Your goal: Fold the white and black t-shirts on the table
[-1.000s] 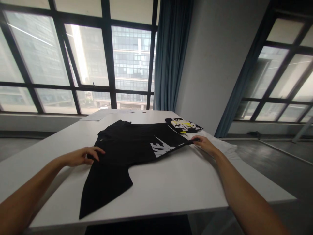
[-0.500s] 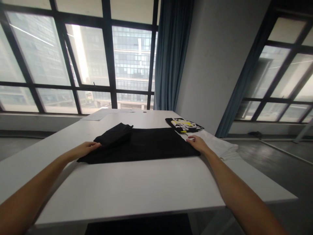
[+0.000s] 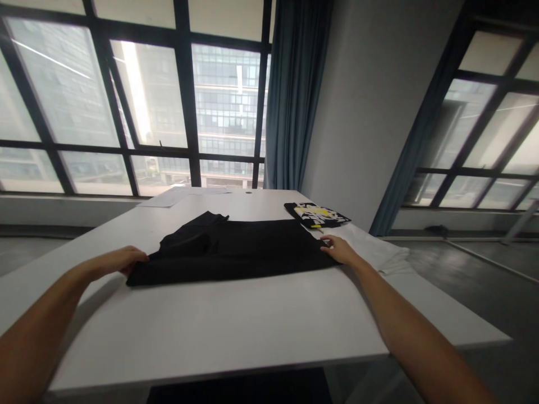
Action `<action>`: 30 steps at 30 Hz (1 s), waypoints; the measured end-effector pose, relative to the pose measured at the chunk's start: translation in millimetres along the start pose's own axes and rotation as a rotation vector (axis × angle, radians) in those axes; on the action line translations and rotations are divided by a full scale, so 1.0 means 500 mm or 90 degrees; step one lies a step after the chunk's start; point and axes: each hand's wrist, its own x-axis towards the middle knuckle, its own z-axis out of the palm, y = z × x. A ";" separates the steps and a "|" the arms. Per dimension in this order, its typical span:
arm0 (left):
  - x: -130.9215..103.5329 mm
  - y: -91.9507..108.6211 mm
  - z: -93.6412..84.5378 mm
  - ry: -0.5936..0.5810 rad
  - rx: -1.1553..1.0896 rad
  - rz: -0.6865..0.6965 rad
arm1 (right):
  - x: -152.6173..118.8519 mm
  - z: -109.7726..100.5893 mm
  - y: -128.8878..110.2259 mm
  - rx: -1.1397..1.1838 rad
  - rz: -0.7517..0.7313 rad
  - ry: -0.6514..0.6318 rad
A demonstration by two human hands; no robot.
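Observation:
A black T-shirt [image 3: 248,252] lies spread sideways on the white table [image 3: 227,331], with a bunched, sleeve-like fold [image 3: 191,233] at its upper left. At the shirt's left end, my left hand [image 3: 126,259] has its fingers closed on the cloth edge, thumb partly hidden. My right hand [image 3: 337,248] pinches the opposite end between thumb and fingers. Just beyond that hand rests a folded black garment [image 3: 320,215] with a white and yellow print. White folded cloth [image 3: 379,249] lies to the right of my right wrist.
Papers [image 3: 164,196] lie at the table's far left. Behind the table stand large windows [image 3: 227,101], a blue curtain [image 3: 290,101] and a pale pillar [image 3: 357,101]. The table's front edge runs close below my forearms.
My left hand has moved left and slightly down, drawing the shirt's left end outward and flattening part of the fold. My right hand stays nearly in place on the right end.

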 end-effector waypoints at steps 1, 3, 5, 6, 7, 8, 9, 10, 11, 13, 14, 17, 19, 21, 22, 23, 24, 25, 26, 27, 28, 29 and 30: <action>-0.008 0.000 -0.001 -0.053 -0.004 -0.011 | 0.000 -0.001 -0.002 -0.006 0.001 -0.008; -0.018 0.008 0.001 -0.137 -0.011 -0.016 | 0.000 -0.005 -0.001 0.000 0.007 -0.034; -0.018 0.018 0.010 -0.119 0.012 0.004 | -0.002 -0.013 0.007 0.019 0.018 -0.069; -0.014 0.022 0.015 -0.094 0.025 0.017 | -0.004 -0.017 0.011 0.028 0.026 -0.087; -0.007 0.023 0.020 -0.070 0.036 0.029 | -0.006 -0.022 0.016 0.038 0.033 -0.105; 0.001 0.023 0.024 -0.050 0.043 0.041 | -0.008 -0.025 0.019 0.045 0.039 -0.122; 0.009 0.020 0.027 -0.039 0.048 0.049 | -0.010 -0.028 0.022 0.050 0.045 -0.137; 0.016 0.016 0.029 -0.038 0.052 0.055 | -0.012 -0.030 0.023 0.050 0.050 -0.148; 0.021 0.010 0.030 -0.045 0.054 0.056 | -0.013 -0.032 0.023 0.047 0.054 -0.155; 0.026 -0.001 0.028 -0.069 0.057 0.044 | -0.015 -0.034 0.020 0.031 0.057 -0.162; 0.027 -0.006 0.026 -0.080 0.061 0.035 | -0.015 -0.035 0.018 0.023 0.057 -0.164; 0.030 -0.018 0.020 -0.071 0.089 0.015 | -0.015 -0.037 0.014 0.001 0.051 -0.166; 0.034 -0.021 0.017 -0.054 0.124 0.008 | -0.014 -0.039 0.013 -0.020 0.047 -0.154; 0.036 -0.016 0.015 -0.019 0.173 0.009 | -0.013 -0.040 0.010 -0.046 0.047 -0.127; 0.035 -0.009 0.016 0.020 0.204 0.013 | -0.013 -0.040 0.007 -0.058 0.045 -0.106; 0.033 0.000 0.020 0.077 0.237 0.026 | -0.013 -0.040 0.002 -0.067 0.039 -0.081; 0.030 0.013 0.027 0.145 0.268 0.053 | -0.013 -0.039 -0.005 -0.073 0.030 -0.051; 0.027 0.028 0.038 0.207 0.291 0.099 | -0.014 -0.037 -0.015 -0.075 0.014 -0.017; 0.024 0.043 0.054 0.249 0.303 0.164 | -0.015 -0.035 -0.027 -0.071 -0.009 0.014; 0.021 0.058 0.072 0.260 0.304 0.241 | -0.016 -0.031 -0.041 -0.061 -0.038 0.040; 0.021 0.071 0.094 0.238 0.299 0.320 | -0.017 -0.026 -0.057 -0.045 -0.073 0.055; 0.022 0.080 0.115 0.194 0.291 0.382 | -0.020 -0.019 -0.073 -0.024 -0.112 0.057; 0.025 0.085 0.136 0.142 0.287 0.421 | -0.022 -0.010 -0.088 -0.002 -0.153 0.045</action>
